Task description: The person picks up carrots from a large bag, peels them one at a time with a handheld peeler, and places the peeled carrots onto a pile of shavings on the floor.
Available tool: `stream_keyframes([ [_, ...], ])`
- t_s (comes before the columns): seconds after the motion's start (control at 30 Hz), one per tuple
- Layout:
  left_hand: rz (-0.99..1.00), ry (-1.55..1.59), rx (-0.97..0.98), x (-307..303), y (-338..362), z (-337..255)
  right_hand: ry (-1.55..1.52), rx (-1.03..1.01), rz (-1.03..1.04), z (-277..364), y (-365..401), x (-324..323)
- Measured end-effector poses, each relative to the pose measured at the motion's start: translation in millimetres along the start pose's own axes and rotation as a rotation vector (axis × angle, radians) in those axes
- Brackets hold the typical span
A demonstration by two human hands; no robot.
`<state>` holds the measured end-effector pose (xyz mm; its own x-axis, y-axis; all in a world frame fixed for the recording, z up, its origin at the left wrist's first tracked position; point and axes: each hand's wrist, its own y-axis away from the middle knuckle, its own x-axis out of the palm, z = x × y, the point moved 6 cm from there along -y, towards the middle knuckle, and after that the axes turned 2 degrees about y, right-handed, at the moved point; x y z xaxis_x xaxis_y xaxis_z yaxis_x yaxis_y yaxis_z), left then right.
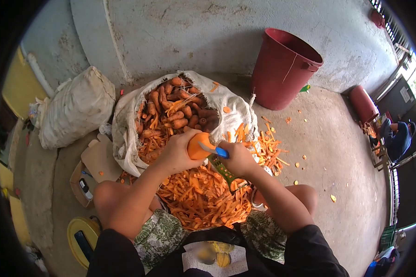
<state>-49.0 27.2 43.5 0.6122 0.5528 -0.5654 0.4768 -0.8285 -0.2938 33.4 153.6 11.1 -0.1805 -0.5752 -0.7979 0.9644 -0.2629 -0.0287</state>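
Observation:
My left hand [180, 152] is closed around a thick, peeled orange carrot [199, 146] in front of my chest. My right hand [238, 159] grips a knife by its blue handle [222, 152], the blade [207, 147] lying against the carrot's near side. Just below that hand is a long green piece with cut-outs [222, 171], its upper end close to the carrot. Under both hands spreads a heap of orange peelings [203, 198] between my legs. Directly beyond stands an open white woven sack [125, 124] full of unpeeled carrots [178, 115], with peelings over its front.
A tall red bin [282, 74] stands by the wall at the back right. At left are a full white sack [81, 108], an open cardboard box [81, 182] and a yellow lid [81, 231] with a phone on it. A seated person [397, 138] is at far right.

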Motion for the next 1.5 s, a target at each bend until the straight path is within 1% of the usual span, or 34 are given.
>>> stream_keyframes([
  [0.07, -0.013, 0.263, -0.04, 7, 6, 2, -0.023, -0.022, -0.04, -6, -5, 3],
  [0.1, -0.015, 0.264, -0.039, 8, 5, 8, -0.048, 0.011, -0.03, -10, -8, 5],
  [0.17, 0.027, 0.378, -0.057, 15, 4, 19, -0.069, 0.044, -0.016, -11, -12, 5],
  [0.2, 0.028, 0.379, -0.058, 16, 5, 18, -0.08, 0.051, -0.012, -10, -12, 5],
  [0.27, -0.069, 0.311, -0.032, 12, 4, 13, -0.09, 0.062, -0.011, -11, -14, 4],
  [0.3, -0.065, 0.312, -0.031, 12, 4, 9, -0.063, 0.08, 0.003, -13, -15, 6],
  [0.37, -0.173, -0.011, 0.022, 0, 5, -1, -0.036, 0.097, 0.018, -17, -19, 12],
  [0.47, -0.14, 0.073, -0.012, -2, 4, 3, -0.03, 0.08, 0.028, -17, -20, 18],
  [0.5, -0.093, 0.065, -0.029, -2, 4, 6, -0.053, 0.085, 0.031, -14, -19, 17],
  [0.6, -0.078, 0.087, -0.06, -2, 7, 13, -0.082, 0.109, 0.041, -14, -21, 22],
  [0.63, -0.119, 0.029, -0.031, -2, 8, 16, -0.062, 0.105, 0.024, -15, -22, 24],
  [0.67, -0.117, 0.033, -0.027, -2, 9, 16, -0.039, 0.1, 0.01, -17, -24, 26],
  [0.7, -0.066, -0.047, 0.1, -1, 11, 5, -0.048, 0.39, 0.161, -53, -36, 47],
  [0.73, -0.012, -0.13, 0.227, 0, 14, -8, -0.143, 0.465, 0.229, -90, -43, 58],
  [0.77, 0.005, -0.183, 0.376, 3, 18, -35, 0.13, 0.339, 0.182, -127, -48, 62],
  [0.8, 0.001, -0.077, 0.412, 2, 19, -52, 0.031, 0.628, 0.095, -122, -32, 33],
  [0.83, 0.007, -0.108, 0.409, 4, 18, -56, 0.068, 0.578, 0.008, -148, -40, 41],
  [0.87, 0.005, -0.141, 0.405, 2, 18, -56, 0.105, 0.551, -0.024, -172, -47, 53],
  [0.93, 0.01, -0.198, 0.361, 0, 17, -45, 0.059, 0.474, 0.025, -153, -46, 46],
  [0.97, 0.023, -0.245, 0.328, 1, 15, -38, 0.06, 0.471, 0.026, -152, -49, 46],
  [1.03, 0.014, -0.298, 0.346, 2, 12, -31, -0.125, 0.566, -0.082, -154, -47, 39],
  [1.07, 0.003, -0.354, 0.366, 3, 10, -30, -0.119, 0.566, -0.085, -153, -46, 37],
  [1.1, -0.001, -0.353, 0.369, 3, 9, -31, -0.216, 0.556, -0.125, -145, -45, 30],
  [1.13, 0.027, -0.355, 0.304, 4, 6, -29, -0.316, 0.545, -0.163, -132, -44, 24],
  [1.17, 0.057, -0.358, 0.238, 4, 4, -25, -0.563, 0.515, -0.102, -116, -42, 25],
  [1.2, 0.057, -0.358, 0.238, 3, 3, -24, -0.563, 0.516, -0.102, -105, -38, 22],
  [1.27, 0.186, -0.402, -0.102, 8, 3, 4, -1.254, 0.379, 0.252, -64, -29, 40],
  [1.3, 0.177, -0.398, -0.107, 9, 4, 9, -1.307, 0.376, 0.287, -50, -21, 41],
  [1.33, 0.205, -0.382, -0.156, 13, 6, 17, -1.357, 0.372, 0.325, -35, -12, 40],
  [1.37, 0.232, -0.366, -0.204, 16, 8, 25, -1.304, 0.366, 0.44, -18, 0, 34],
  [1.4, 0.218, -0.361, -0.209, 19, 9, 28, -1.294, 0.322, 0.477, -13, 3, 40],
  [1.47, 0.263, -0.327, -0.142, 29, 13, 28, -1.416, 0.418, 0.492, -9, 13, 46],
  [1.5, 0.32, -0.285, -0.176, 34, 16, 31, -1.409, 0.418, 0.495, -7, 16, 47],
])
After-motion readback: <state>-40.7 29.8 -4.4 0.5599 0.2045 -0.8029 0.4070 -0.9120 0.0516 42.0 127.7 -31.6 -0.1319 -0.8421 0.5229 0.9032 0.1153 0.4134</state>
